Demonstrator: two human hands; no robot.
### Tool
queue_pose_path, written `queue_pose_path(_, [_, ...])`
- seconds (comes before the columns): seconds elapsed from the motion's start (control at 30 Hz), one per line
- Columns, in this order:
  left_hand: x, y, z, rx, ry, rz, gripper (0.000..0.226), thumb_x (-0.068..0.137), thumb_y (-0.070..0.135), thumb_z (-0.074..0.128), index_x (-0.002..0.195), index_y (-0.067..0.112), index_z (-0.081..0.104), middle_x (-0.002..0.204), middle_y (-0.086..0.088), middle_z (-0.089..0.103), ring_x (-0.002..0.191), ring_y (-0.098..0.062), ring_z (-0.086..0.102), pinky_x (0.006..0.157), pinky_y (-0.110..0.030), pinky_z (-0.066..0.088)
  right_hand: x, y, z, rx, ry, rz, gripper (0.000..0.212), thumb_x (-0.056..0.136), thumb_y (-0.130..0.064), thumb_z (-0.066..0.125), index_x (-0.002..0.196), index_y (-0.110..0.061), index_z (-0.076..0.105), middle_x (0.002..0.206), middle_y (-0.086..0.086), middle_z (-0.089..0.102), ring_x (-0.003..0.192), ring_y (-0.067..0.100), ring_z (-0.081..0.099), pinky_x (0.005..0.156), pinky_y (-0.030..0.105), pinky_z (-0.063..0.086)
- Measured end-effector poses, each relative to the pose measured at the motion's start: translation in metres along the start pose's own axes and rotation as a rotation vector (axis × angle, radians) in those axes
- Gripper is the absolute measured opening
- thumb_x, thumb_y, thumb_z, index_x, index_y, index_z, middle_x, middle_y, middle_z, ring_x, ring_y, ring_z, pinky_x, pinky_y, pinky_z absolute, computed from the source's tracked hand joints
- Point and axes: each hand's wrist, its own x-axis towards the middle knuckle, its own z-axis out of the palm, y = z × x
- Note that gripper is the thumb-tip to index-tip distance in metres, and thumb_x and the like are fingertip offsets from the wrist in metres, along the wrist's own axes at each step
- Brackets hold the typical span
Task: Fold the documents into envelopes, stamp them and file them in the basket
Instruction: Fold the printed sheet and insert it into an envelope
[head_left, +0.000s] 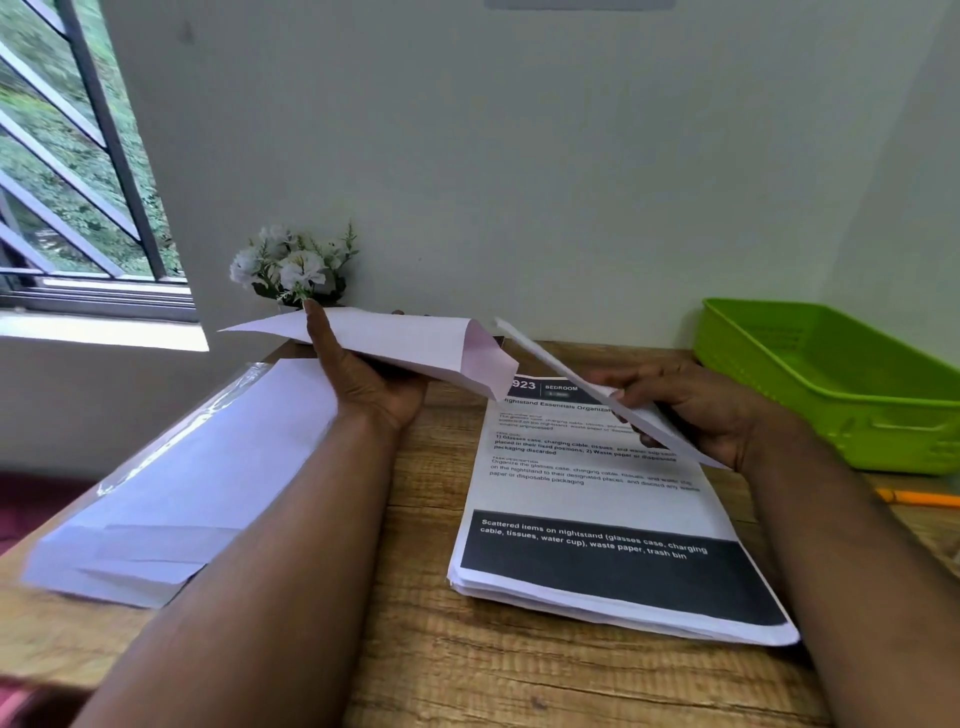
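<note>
My left hand (363, 379) holds a white envelope (405, 340) above the wooden table, its open mouth and flap turned to the right. In my right hand (696, 410) is a folded document (597, 389), seen nearly edge-on, its far end pointing at the envelope's mouth but a short gap away from it. Under my right hand lies a stack of printed documents (597, 499). A pack of white envelopes (187, 483) in clear wrap lies at the left. The green basket (831, 384) sits at the right, nothing visible inside it.
A small pot of white flowers (293, 267) stands against the wall behind the envelope. An orange pencil (919, 499) lies near the table's right edge in front of the basket. A barred window (67, 171) is at the far left.
</note>
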Motion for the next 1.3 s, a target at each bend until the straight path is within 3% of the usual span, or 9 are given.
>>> queue_pose_path(0.33, [0.001,0.004,-0.001,0.048,-0.017,0.023,0.062,0.070,0.067,0.067,0.112,0.022,0.052,0.092,-0.008,0.056,0.092,-0.029,0.057,0.096,-0.052,0.046,0.008,0.010,-0.005,-0.107,0.070,0.067,0.030,0.087,-0.001,0.062,0.111,-0.015,0.072,0.102,0.008,0.074,0.087,0.020,0.066,0.084,0.031,0.055])
queue_pose_path(0.47, [-0.003,0.000,0.001,0.095,-0.020,-0.050,0.072,0.069,0.071,0.062,0.119,0.021,0.053,0.105,-0.010,0.052,0.104,-0.033,0.054,0.098,-0.057,0.044,0.012,0.012,-0.001,-0.023,0.120,0.053,0.031,0.086,-0.003,0.063,0.115,-0.012,0.068,0.108,0.014,0.071,0.088,0.023,0.064,0.082,0.038,0.054])
queue_pose_path(0.53, [-0.005,-0.003,0.002,0.115,-0.031,-0.088,0.078,0.064,0.072,0.064,0.121,0.020,0.051,0.104,-0.011,0.053,0.103,-0.033,0.055,0.096,-0.058,0.045,0.013,0.011,0.004,0.135,0.066,0.002,0.037,0.086,-0.001,0.060,0.121,-0.011,0.064,0.110,0.013,0.069,0.085,0.019,0.068,0.070,0.033,0.059])
queue_pose_path(0.67, [-0.003,-0.008,0.000,0.105,-0.044,-0.123,0.094,0.064,0.073,0.067,0.138,0.018,0.046,0.113,-0.014,0.052,0.113,-0.038,0.054,0.099,-0.060,0.043,0.015,0.011,0.014,0.421,-0.227,-0.205,0.057,0.083,0.000,0.059,0.138,-0.009,0.046,0.139,0.014,0.053,0.129,0.030,0.049,0.099,0.041,0.046])
queue_pose_path(0.83, [-0.003,-0.012,0.001,0.064,-0.037,-0.137,0.082,0.070,0.075,0.060,0.129,0.018,0.051,0.109,-0.015,0.054,0.104,-0.038,0.059,0.098,-0.061,0.042,0.016,0.013,0.009,0.460,-0.399,-0.349,0.084,0.068,0.003,0.077,0.142,-0.014,0.042,0.144,0.020,0.045,0.135,0.031,0.043,0.106,0.043,0.038])
queue_pose_path(0.93, [-0.005,-0.013,0.003,0.028,-0.019,-0.128,0.067,0.073,0.073,0.058,0.112,0.019,0.054,0.096,-0.013,0.058,0.087,-0.032,0.061,0.098,-0.058,0.043,0.016,0.012,0.013,0.442,-0.301,-0.368,0.082,0.060,0.008,0.078,0.134,-0.015,0.053,0.135,0.017,0.055,0.125,0.029,0.048,0.101,0.036,0.046])
queue_pose_path(1.1, [-0.012,-0.026,0.008,0.075,-0.090,-0.211,0.075,0.071,0.077,0.056,0.117,0.018,0.051,0.101,-0.015,0.056,0.100,-0.035,0.056,0.099,-0.061,0.041,0.022,0.012,0.041,0.330,0.008,-0.407,0.071,0.054,0.005,0.081,0.120,-0.013,0.062,0.121,0.018,0.062,0.091,0.020,0.064,0.075,0.027,0.055])
queue_pose_path(1.2, [-0.021,-0.041,0.012,0.157,-0.162,-0.303,0.084,0.071,0.082,0.050,0.119,0.014,0.054,0.101,-0.017,0.058,0.095,-0.036,0.059,0.102,-0.057,0.039,0.026,0.015,0.046,-0.270,0.325,-0.542,0.068,0.061,-0.011,0.087,0.122,-0.027,0.062,0.106,-0.002,0.057,0.073,-0.002,0.053,0.068,0.015,0.046])
queue_pose_path(1.3, [-0.027,-0.049,0.014,0.194,-0.275,-0.410,0.101,0.067,0.086,0.049,0.136,0.012,0.050,0.117,-0.020,0.055,0.106,-0.038,0.056,0.104,-0.059,0.036,0.029,0.019,0.046,-0.783,0.496,-0.734,0.067,0.064,-0.038,0.082,0.126,-0.029,0.060,0.104,-0.006,0.052,0.093,0.003,0.052,0.079,0.020,0.042])
